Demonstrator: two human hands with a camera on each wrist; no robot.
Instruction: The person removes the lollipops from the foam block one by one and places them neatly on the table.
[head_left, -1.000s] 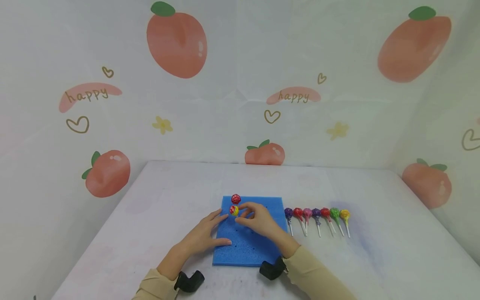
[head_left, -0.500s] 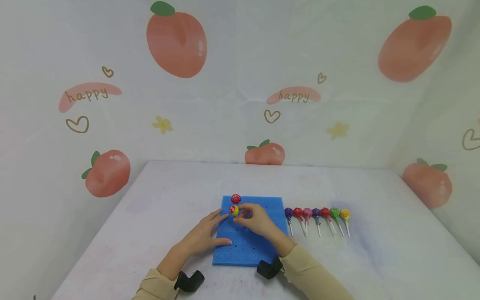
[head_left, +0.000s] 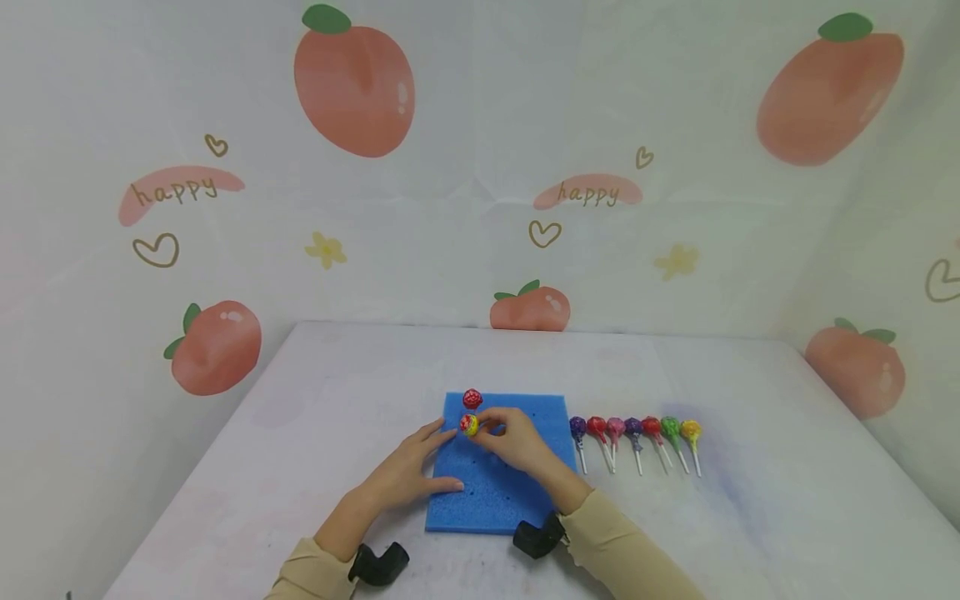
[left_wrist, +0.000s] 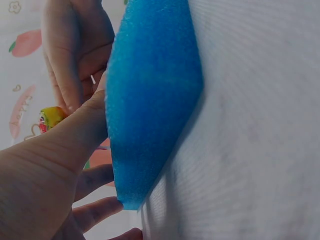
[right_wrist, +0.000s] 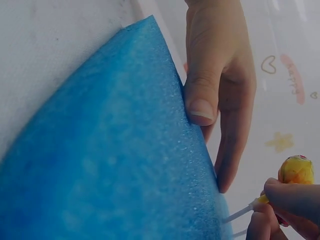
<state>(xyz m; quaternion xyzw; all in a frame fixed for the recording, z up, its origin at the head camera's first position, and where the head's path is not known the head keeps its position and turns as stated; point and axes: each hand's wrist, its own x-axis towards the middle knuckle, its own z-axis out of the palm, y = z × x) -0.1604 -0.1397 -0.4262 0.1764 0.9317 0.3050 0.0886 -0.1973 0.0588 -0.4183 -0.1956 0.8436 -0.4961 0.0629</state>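
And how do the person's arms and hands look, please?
The left hand and right hand are bare, with no gloves or rings visible. The person wears beige sleeves, and a black elbow-shaped device sits near each wrist, without readable markings.

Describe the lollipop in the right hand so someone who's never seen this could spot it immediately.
On the pale table, find the blue foam slab, then the right hand over it. That hand pinches the lollipop, just below the red lollipop in the head view. Its head sets it apart: yellow with red, while that neighbour shows no yellow.
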